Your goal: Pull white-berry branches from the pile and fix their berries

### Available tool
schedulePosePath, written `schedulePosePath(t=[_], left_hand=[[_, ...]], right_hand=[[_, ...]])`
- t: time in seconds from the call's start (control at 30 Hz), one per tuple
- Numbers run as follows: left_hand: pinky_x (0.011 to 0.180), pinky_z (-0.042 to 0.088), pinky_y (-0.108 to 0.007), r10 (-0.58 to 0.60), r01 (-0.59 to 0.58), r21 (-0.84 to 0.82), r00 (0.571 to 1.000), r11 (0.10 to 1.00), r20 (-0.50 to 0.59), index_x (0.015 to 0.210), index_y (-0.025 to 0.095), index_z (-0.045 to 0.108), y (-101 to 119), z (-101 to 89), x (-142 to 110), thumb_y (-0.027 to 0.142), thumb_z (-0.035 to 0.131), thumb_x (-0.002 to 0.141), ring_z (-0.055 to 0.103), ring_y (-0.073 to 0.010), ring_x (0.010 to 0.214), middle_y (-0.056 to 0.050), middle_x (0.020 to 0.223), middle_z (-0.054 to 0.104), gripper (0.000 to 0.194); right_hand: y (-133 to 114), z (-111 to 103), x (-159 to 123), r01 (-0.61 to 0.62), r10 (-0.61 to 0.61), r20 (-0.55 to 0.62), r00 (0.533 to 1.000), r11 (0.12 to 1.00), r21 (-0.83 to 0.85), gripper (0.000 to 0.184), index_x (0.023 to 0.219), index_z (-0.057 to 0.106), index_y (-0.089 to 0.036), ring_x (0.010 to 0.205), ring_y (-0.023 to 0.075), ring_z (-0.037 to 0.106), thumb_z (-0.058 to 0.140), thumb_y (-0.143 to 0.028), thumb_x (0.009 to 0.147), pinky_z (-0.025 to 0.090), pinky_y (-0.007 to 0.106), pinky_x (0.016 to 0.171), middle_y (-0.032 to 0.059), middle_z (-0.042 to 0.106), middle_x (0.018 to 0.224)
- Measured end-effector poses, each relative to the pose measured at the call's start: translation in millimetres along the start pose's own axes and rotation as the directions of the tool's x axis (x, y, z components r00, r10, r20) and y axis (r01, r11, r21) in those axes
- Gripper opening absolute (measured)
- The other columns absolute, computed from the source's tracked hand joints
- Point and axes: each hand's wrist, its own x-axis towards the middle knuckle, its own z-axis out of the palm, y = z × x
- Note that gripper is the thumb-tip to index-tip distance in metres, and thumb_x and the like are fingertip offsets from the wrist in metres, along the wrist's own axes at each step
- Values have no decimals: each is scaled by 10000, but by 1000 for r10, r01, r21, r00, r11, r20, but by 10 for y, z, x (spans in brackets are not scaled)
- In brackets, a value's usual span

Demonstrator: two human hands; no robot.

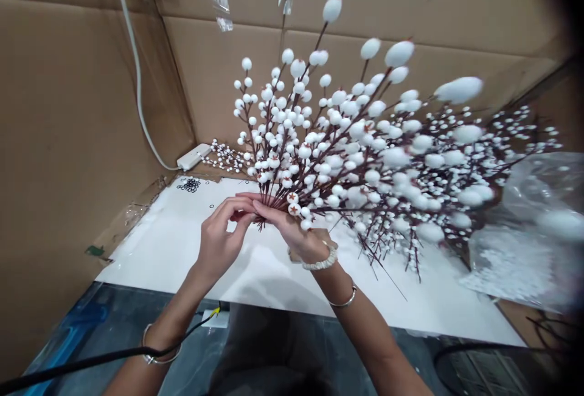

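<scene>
Small black rings (191, 185) scattered on a white tabletop (150, 262). Left hand (223, 244) clenched around the lower ends of a bundle of white artificial berry stems (319, 140), held up over the tabletop. Right hand (296, 232) pinching the same bundle just beside it. Clear plastic bag (524, 250) at far right.

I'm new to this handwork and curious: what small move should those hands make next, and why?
Probably firm the pinch slightly: the left hand and right hand meet around the bunched stems of the white berry spray, whose wide top leans far to the right, so it could twist or slip.
</scene>
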Motion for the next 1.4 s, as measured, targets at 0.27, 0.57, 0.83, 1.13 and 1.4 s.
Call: schedulePosePath(t=[0.27,0.57,0.83,1.13,1.4], left_hand=[[926,420,-367,-80,86,-147,996,985,46,816,258,750,-266,50,-132,106,765,726,650,-246,952,-74,930,745,177],[830,420,-346,91,-70,-71,929,995,360,792,241,743,-240,-13,-11,51,702,706,665,-248,892,-97,932,750,212],[735,412,-270,-33,-60,113,734,992,678,953,211,646,-45,-154,102,130,566,837,570,-184,793,-54,859,634,163],[577,331,-220,-616,776,-390,631,497,471,714,193,383,-45,-13,11,253,731,710,453,-83,567,19,691,551,353],[901,410,-349,-173,324,-292,880,900,443,706,213,314,-131,28,-80,169,673,781,539,-202,992,-21,795,530,369]], right_hand=[[-15,-58,21,-82,87,158,984,996,-44,294,1070,735,-226,988,161,625,544,-379,908,486,288,918,28,711,1050],[35,-90,35,-60,80,159,984,990,-129,263,1001,747,-254,1107,182,603,547,-393,903,412,332,1056,9,709,1046],[249,-180,20,-29,49,147,988,990,-138,304,1001,726,-227,1001,168,629,527,-434,901,432,318,1021,22,714,963],[305,-157,62,-41,55,73,996,982,-184,287,927,709,-223,1056,211,613,626,-480,829,485,352,983,35,708,913],[276,-213,70,14,9,117,993,981,-194,349,1063,690,-229,984,193,639,544,-495,890,494,344,969,37,704,968]])
